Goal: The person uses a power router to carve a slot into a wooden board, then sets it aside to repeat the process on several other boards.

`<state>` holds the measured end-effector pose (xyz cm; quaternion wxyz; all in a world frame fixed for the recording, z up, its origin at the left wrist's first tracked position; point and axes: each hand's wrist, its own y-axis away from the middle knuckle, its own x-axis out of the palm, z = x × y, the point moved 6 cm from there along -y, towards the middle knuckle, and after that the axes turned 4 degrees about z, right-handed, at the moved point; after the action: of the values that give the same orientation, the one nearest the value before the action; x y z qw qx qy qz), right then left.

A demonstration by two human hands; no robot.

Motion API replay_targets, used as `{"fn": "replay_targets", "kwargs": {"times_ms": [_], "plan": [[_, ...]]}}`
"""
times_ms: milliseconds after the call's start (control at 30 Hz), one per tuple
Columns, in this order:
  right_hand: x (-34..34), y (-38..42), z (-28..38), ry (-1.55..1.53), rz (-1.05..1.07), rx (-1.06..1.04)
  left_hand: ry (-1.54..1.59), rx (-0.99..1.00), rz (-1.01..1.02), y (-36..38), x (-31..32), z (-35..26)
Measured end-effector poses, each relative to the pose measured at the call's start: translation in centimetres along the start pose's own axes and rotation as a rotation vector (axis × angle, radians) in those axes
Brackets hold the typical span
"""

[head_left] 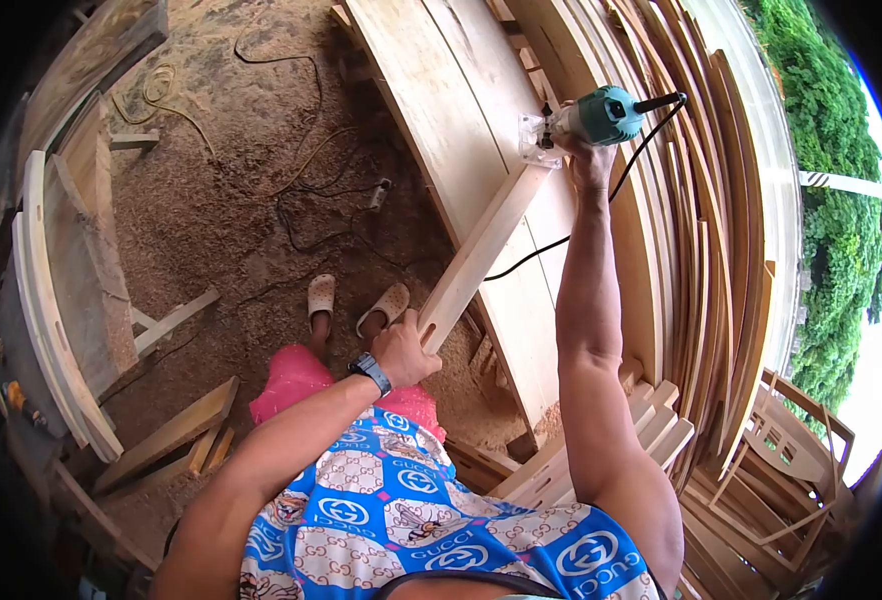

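My right hand (589, 160) is wrapped round the body of a teal trim router (606, 116). The router's clear base (539, 140) rests at the far end of a pale wooden piece (489, 232). A black cord (651, 140) runs from the router's top back down across the workbench. My left hand (405, 352) grips the near end of the same wooden piece, which overhangs the bench edge and has a slot near my fingers. The piece lies slantwise over the wide plank bench top (441, 90). The router's bit is hidden from view.
Long boards (706, 190) are stacked along the right side. A wooden chair frame (791, 440) stands at lower right. Cords and a power socket (380, 194) lie on the sawdust-covered floor (231, 130). Slotted timbers (46, 320) lean on a bench at left.
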<state>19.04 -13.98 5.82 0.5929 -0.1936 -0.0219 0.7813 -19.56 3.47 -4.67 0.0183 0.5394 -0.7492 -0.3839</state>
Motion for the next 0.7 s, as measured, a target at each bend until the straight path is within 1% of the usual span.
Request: {"fn": "replay_targets", "kwargs": {"times_ms": [133, 200, 300, 433, 500, 633, 700], "plan": [[0.1, 0.0, 0.8, 0.061, 0.016, -0.019, -0.014, -0.001, -0.001, 0.0, 0.1, 0.1], [0.3, 0.3, 1.0, 0.003, 0.008, 0.012, -0.004, -0.005, -0.006, 0.1, 0.1, 0.1], [-0.2, 0.1, -0.3, -0.002, 0.003, 0.019, 0.01, 0.0, -0.008, 0.1, 0.2, 0.2], [-0.2, 0.0, -0.5, -0.049, 0.038, 0.0, 0.014, 0.006, -0.02, 0.1, 0.4, 0.4], [-0.1, -0.2, -0.3, 0.061, 0.064, -0.025, 0.021, 0.009, -0.038, 0.1, 0.3, 0.5], [0.1, -0.1, 0.4, 0.05, 0.04, -0.038, -0.002, 0.002, -0.046, 0.1, 0.4, 0.6], [0.2, 0.1, 1.0, 0.104, 0.055, -0.041, -0.01, -0.007, -0.038, 0.1, 0.4, 0.6]]}}
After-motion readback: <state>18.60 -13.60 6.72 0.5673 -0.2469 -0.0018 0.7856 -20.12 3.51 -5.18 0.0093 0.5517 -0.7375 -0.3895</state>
